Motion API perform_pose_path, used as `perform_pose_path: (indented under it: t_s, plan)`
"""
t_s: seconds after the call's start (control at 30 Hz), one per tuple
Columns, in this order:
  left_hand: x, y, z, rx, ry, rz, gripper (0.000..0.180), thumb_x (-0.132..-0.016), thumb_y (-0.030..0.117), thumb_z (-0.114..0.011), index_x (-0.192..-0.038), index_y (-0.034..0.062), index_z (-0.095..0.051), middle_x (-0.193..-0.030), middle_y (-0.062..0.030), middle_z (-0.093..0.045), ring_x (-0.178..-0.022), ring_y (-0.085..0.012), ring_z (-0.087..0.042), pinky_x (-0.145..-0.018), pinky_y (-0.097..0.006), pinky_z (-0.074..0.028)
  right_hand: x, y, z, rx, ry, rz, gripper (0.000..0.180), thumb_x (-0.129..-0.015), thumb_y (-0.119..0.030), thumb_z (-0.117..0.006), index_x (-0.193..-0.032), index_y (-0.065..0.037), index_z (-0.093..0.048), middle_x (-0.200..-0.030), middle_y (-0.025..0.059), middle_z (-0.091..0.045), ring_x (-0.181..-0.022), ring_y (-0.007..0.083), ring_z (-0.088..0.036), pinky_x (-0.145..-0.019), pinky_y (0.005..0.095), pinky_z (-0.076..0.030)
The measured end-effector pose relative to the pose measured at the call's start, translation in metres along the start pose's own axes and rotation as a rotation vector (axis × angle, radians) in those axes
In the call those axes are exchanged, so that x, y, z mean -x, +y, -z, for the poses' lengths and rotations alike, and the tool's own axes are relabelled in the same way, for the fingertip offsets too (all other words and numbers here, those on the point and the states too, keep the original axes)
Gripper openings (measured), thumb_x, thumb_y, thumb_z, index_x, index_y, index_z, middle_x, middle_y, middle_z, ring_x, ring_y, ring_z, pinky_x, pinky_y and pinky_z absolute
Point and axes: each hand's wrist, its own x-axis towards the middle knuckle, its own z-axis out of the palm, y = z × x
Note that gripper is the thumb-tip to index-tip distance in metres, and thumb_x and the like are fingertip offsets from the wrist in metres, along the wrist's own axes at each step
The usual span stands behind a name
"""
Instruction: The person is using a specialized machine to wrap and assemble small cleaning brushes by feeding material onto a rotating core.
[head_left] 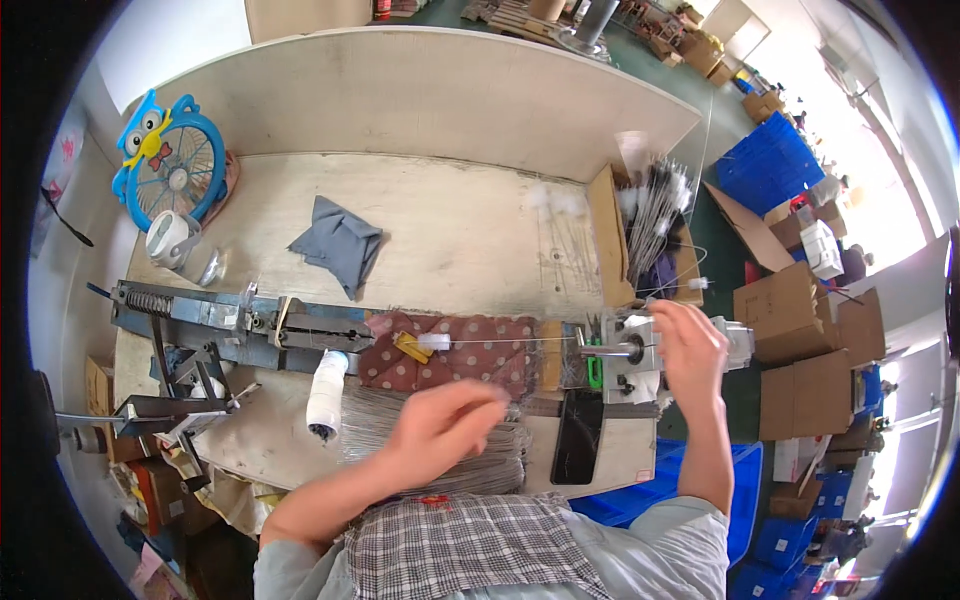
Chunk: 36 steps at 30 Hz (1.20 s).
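Observation:
My left hand point(446, 432) is over a bundle of thin grey wires point(435, 445), just on my side of a brown dotted cloth pad point(480, 375). Its fingers bend inward, and motion smears their tips. On the right, my right hand point(688, 345) is beside the metal head of a bench machine point(632, 350), thumb and fingers pinched together. Whatever they hold, if anything, cannot be made out. Across the pad stretches a thin wire point(510, 341) with a white piece point(434, 342) at its left end, next to a yellow piece point(411, 347). Its right end meets the machine.
A cardboard box point(608, 235) of white-tipped wires stands at the back right. A grey cloth point(340, 245), blue toy-shaped fan point(175, 175) and white-wrapped roll point(327, 395) sit leftward. A black phone point(578, 437) lies near the front edge; a metal linkage point(185, 405) juts out left.

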Motion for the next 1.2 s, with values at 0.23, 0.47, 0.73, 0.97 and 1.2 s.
perform_pose_path:
  t_s: [0.23, 0.47, 0.73, 0.97, 1.2]
  plan:
    - [-0.097, -0.043, -0.044, -0.98, 0.095, -0.305, 0.015, -0.083, 0.017, -0.059, -0.095, 0.0079, -0.056, -0.086, -0.0098, -0.059, -0.067, -0.0302, -0.06, -0.053, -0.04, -0.048, -0.003, 0.004, -0.058, -0.197, -0.139, 0.198, 0.018, -0.08, 0.0, -0.059, -0.097, -0.001, -0.063, -0.084, 0.0162, -0.063, -0.071, 0.0301, -0.062, -0.06, 0.035, -0.05]
    - [-0.121, -0.041, -0.038, -1.286, -0.058, -0.431, 0.012, -0.08, 0.021, -0.061, -0.076, 0.0105, -0.06, -0.073, -0.0054, -0.057, -0.068, -0.0272, -0.06, -0.057, -0.038, -0.048, -0.001, 0.019, -0.08, -0.163, -0.057, 0.245, 0.009, -0.081, -0.012, -0.061, -0.087, -0.006, -0.062, -0.074, 0.0115, -0.063, -0.071, 0.031, -0.061, -0.061, 0.0391, -0.048]
    - [-0.126, -0.023, -0.039, -1.364, -0.095, -0.48, 0.003, -0.069, 0.008, -0.061, -0.071, 0.0107, -0.062, -0.074, -0.0049, -0.058, -0.073, -0.0227, -0.063, -0.06, -0.036, -0.05, 0.001, 0.018, -0.075, -0.166, -0.097, 0.161, 0.01, -0.079, -0.008, -0.064, -0.088, -0.004, -0.066, -0.079, 0.0126, -0.066, -0.074, 0.0296, -0.063, -0.064, 0.0362, -0.05]
    - [-0.128, -0.016, -0.042, -1.448, -0.165, -0.383, 0.006, -0.069, 0.014, -0.064, -0.068, 0.0096, -0.061, -0.07, -0.007, -0.058, -0.067, -0.0252, -0.062, -0.056, -0.037, -0.049, 0.007, 0.027, -0.077, -0.176, -0.081, 0.101, 0.011, -0.079, -0.009, -0.063, -0.088, -0.004, -0.066, -0.08, 0.0118, -0.066, -0.073, 0.0295, -0.063, -0.063, 0.0363, -0.05]
    - [-0.197, -0.073, -0.02, -1.625, -0.083, -0.439, 0.005, -0.067, 0.009, -0.058, -0.065, 0.0082, -0.063, -0.074, -0.0067, -0.061, -0.071, -0.0248, -0.062, -0.058, -0.037, -0.051, 0.008, 0.024, -0.087, -0.213, -0.029, 0.176, 0.011, -0.08, -0.015, -0.061, -0.088, -0.008, -0.065, -0.076, 0.0097, -0.065, -0.072, 0.0291, -0.062, -0.063, 0.0383, -0.05]
